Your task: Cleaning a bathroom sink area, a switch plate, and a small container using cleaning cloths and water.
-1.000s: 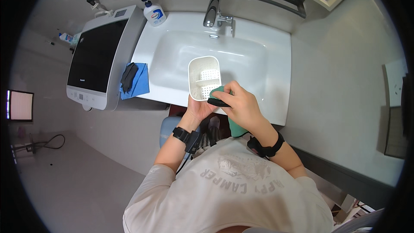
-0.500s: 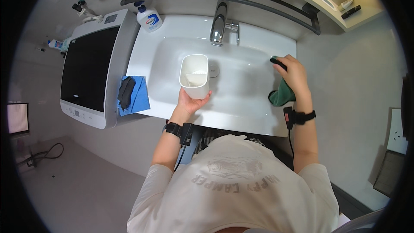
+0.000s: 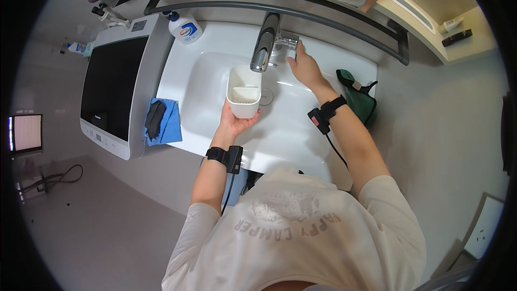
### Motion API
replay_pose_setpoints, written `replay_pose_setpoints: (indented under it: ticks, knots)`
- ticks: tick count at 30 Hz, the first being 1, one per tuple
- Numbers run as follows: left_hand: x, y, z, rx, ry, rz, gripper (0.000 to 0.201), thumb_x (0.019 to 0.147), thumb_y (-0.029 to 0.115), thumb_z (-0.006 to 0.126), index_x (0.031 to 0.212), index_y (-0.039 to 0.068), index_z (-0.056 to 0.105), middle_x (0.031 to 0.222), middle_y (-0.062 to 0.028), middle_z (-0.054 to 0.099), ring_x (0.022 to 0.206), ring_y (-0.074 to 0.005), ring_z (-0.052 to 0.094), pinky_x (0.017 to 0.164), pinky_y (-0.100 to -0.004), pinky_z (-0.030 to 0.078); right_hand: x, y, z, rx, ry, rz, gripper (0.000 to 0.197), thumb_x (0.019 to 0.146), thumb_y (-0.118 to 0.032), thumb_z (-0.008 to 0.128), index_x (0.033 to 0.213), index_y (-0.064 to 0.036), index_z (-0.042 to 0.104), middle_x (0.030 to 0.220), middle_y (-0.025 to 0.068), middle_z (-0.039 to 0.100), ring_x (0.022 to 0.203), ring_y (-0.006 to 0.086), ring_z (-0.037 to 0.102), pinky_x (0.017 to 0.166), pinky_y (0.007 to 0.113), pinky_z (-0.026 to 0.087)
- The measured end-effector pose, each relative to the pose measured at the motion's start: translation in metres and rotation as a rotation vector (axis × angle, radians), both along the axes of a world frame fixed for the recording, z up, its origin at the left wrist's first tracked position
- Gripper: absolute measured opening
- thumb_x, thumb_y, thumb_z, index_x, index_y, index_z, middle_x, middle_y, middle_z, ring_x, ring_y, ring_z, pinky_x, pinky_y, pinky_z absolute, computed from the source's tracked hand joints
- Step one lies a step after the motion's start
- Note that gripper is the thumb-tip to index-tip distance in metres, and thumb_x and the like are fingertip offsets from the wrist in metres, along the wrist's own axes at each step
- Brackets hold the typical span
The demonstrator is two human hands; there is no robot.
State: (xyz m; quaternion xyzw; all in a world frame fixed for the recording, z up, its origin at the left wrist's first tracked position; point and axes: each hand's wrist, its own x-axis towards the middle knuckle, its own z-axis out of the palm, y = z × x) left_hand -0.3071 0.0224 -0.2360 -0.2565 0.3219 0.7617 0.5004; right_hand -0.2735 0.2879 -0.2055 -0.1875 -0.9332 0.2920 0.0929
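My left hand (image 3: 237, 120) is wrapped round the lower part of a white plastic holder (image 3: 245, 109), keeping it over the basin. The holder is open at the top, with a divider inside. Its far edge lies just under the chrome faucet (image 3: 264, 43). My right hand (image 3: 308, 70) reaches to the faucet handle (image 3: 289, 40), its fingers against the handle's right end and its thumb lower down. Part of the handle is hidden by the fingers. A green cloth with dark edging (image 3: 357, 99) lies bunched on the sink's right rim.
The white sink (image 3: 183, 91) has a round drain plug (image 3: 266, 96). A pump bottle (image 3: 186, 28) stands at its back left corner. Left of it are a blue cloth with a black one (image 3: 164, 122) and a white, dark-lidded machine (image 3: 113, 83). A dark rail (image 3: 231, 5) runs behind the faucet.
My right hand has let go of the green cloth at the right rim and moved left and away from me to the faucet handle. My left hand still holds the white holder.
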Motion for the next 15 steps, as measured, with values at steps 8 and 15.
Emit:
replay_pose_setpoints:
  ticks: [8, 15]
  knots:
    - [0.005, 0.018, 0.002, -0.034, -0.01, -0.01, 0.055, 0.091, 0.052, 0.04, 0.123, 0.008, 0.05, 0.111, -0.0171, 0.055, 0.088, -0.0393, 0.058, 0.067, -0.0406, 0.055, 0.001, -0.005, 0.0, -0.025, -0.036, 0.013, 0.067, 0.088, -0.018, 0.052, 0.137, 0.0143, 0.02, 0.083, 0.0268, 0.063, 0.074, 0.0405, 0.062, 0.069, 0.045, 0.051]
    - [0.006, 0.024, -0.012, 0.069, -0.021, -0.032, 0.061, 0.089, 0.059, 0.04, 0.121, 0.009, 0.052, 0.108, -0.0171, 0.059, 0.086, -0.0386, 0.06, 0.068, -0.041, 0.056, 0.001, -0.003, 0.0, -0.044, -0.052, 0.02, 0.066, 0.088, -0.017, 0.05, 0.138, 0.0134, 0.019, 0.083, 0.0271, 0.063, 0.077, 0.0409, 0.062, 0.073, 0.046, 0.05]
